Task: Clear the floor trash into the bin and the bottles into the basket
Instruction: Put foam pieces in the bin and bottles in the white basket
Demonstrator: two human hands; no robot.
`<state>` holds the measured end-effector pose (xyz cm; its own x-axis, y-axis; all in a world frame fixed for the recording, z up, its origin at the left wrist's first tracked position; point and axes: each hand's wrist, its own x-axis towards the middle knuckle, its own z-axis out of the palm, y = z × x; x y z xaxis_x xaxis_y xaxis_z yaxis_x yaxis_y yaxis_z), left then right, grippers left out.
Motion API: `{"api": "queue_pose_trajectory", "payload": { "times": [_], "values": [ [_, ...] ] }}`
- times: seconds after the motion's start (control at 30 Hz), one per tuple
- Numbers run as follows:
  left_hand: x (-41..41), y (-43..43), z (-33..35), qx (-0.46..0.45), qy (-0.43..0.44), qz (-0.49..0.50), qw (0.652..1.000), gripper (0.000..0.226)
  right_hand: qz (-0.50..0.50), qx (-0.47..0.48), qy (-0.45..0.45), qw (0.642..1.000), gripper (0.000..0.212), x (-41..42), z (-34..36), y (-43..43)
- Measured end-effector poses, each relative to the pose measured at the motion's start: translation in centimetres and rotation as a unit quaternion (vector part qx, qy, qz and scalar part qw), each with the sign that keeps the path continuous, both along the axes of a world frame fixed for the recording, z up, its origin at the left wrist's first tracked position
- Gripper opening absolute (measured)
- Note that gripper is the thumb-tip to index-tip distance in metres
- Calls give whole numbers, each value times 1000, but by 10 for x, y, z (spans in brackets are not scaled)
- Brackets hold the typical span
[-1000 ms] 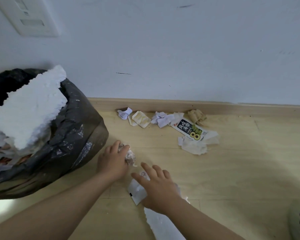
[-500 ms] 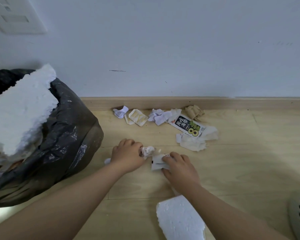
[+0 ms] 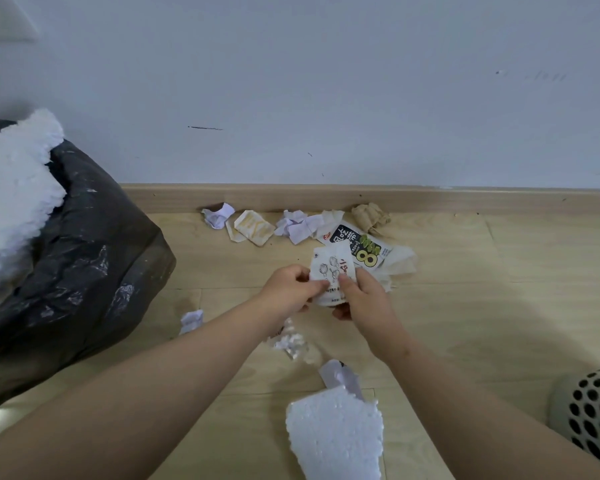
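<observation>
Over the wood floor, holding a white wrapper with little drawings up off the ground. Pinching its left edge with the left hand, gripping its right side with the right hand, fingers curled. Just behind, partly hiding a black-and-green snack wrapper and white tissue. Along the baseboard, crumpled paper, a yellow packet and a brown paper ball. Far left, a black trash bag stuffed with white foam. Close by the arms, a small paper ball and a foam chunk. At bottom right, a basket with holes.

The wrapper is white with grey line drawings, the bin bag black, the basket beige.
</observation>
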<state>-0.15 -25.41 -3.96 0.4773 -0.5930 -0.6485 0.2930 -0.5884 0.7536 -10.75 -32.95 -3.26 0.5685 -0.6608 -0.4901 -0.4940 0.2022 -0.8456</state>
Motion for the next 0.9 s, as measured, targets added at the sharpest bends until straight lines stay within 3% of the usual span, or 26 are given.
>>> {"api": "queue_pose_trajectory", "payload": {
  "times": [0.1, 0.2, 0.27, 0.37, 0.43, 0.5, 0.6, 0.7, 0.83, 0.9],
  "values": [
    [8, -1, -9, 2, 66, 88, 994, 9, 23, -128, 54, 990, 23, 7, -3, -19],
    [18, 8, -23, 40, 60, 132, 989, 5, 72, -261, 140, 952, 30, 11, -8, -46],
    [22, 17, -31, 41, 49, 149, 987, 6, 142, -290, 198, 925, 38, 15, -15, -59],
    [23, 24, -35, 28, 27, 145, 989, 8, 198, -267, 235, 914, 43, 14, -29, -53],
    [25, 25, -38, 17, 22, 143, 989, 7, 220, -336, 244, 883, 38, 3, -39, -36],
    [28, 28, -40, 7, 35, 139, 990, 6, 206, -377, 229, 874, 32, -9, -43, -20],
    [31, 29, -41, -2, 55, 127, 990, 4, 163, -368, 244, 882, 27, -13, -40, -15],
    [32, 28, -42, 3, 51, 124, 991, 6, 68, -424, 236, 872, 23, -2, -30, -31],
    [30, 27, -41, 12, 47, 118, 992, 5, 37, -271, 290, 917, 63, 18, -24, -55],
    [29, 27, -38, 12, 45, 116, 992, 4, 46, -227, 330, 915, 69, 23, -28, -61]
  ]
}}
